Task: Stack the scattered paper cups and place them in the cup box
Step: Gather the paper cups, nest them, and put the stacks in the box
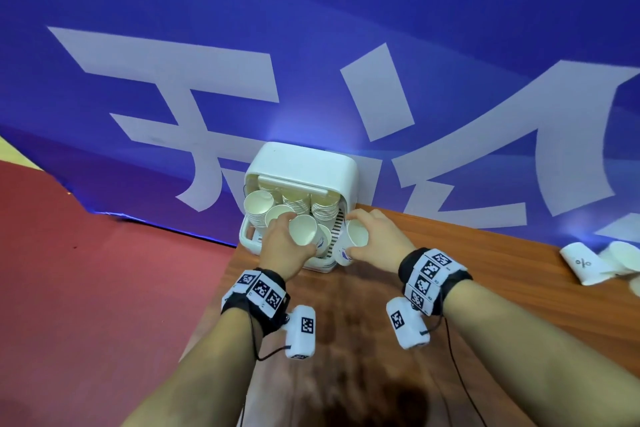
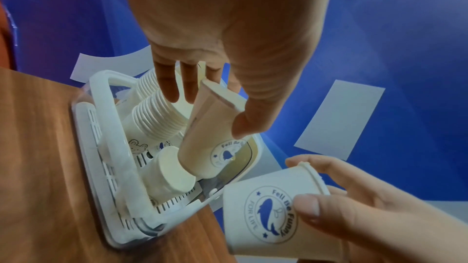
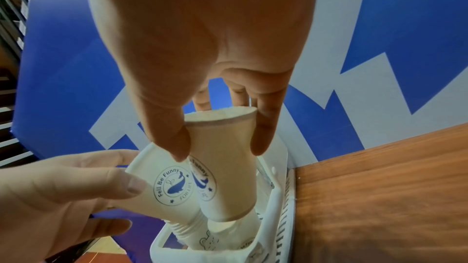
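Observation:
A white cup box (image 1: 304, 163) stands open at the far left corner of the wooden table, with stacks of paper cups (image 1: 323, 210) leaning inside it. My left hand (image 1: 282, 236) grips one white whale-logo cup (image 1: 303, 230) by its side, tilted, with its base over the box's slotted tray (image 2: 101, 79). In the left wrist view the thumb and fingers pinch this cup (image 2: 210, 127) just above a lying stack (image 2: 157, 115). My right hand (image 1: 372, 236) holds a second whale-logo cup (image 1: 353, 239) at the box's right front edge, close beside the first cup (image 3: 164, 187).
Loose white cups (image 1: 583, 263) lie on their sides at the table's far right edge. A blue banner (image 1: 138, 10) hangs right behind the box. Red floor (image 1: 86, 288) drops off left of the table (image 1: 450, 270).

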The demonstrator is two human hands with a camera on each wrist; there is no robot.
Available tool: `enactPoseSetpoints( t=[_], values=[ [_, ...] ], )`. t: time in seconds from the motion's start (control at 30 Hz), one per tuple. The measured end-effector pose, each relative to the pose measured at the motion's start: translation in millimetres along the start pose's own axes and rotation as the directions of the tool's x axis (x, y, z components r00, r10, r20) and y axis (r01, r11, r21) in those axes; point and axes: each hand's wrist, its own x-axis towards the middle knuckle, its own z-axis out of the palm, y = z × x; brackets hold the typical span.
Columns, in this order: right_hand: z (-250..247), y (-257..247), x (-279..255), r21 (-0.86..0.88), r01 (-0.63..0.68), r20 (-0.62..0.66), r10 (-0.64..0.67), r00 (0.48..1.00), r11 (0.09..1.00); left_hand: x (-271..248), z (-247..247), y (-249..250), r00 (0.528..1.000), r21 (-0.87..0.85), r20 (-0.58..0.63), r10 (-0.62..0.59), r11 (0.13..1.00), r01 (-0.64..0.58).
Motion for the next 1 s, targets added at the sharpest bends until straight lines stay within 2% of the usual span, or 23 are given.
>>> enactPoseSetpoints(
  t=[0.33,0.6,0.8,1.0],
  values=[
    [-3,19,17,0.056,-0.013,0.067,0.009,0.998,0.998,31,30,-4,0.998,0.185,0.025,0.063,0.980,-0.067],
    [-1,31,30,0.096,-0.020,0.054,0.015,0.998,0.995,48,53,-15,0.986,0.314,0.111,0.126,0.937,-0.155],
    [2,37,36,0.109,-0.048,0.024,0.046,0.999,0.993,55,67,-17,0.975,0.441,0.192,0.113,0.878,-0.189],
    [0,47,39,0.118,-0.065,0.023,0.063,0.998,0.991,62,78,-21,0.960,0.430,0.274,0.058,0.885,-0.177]
  ],
)
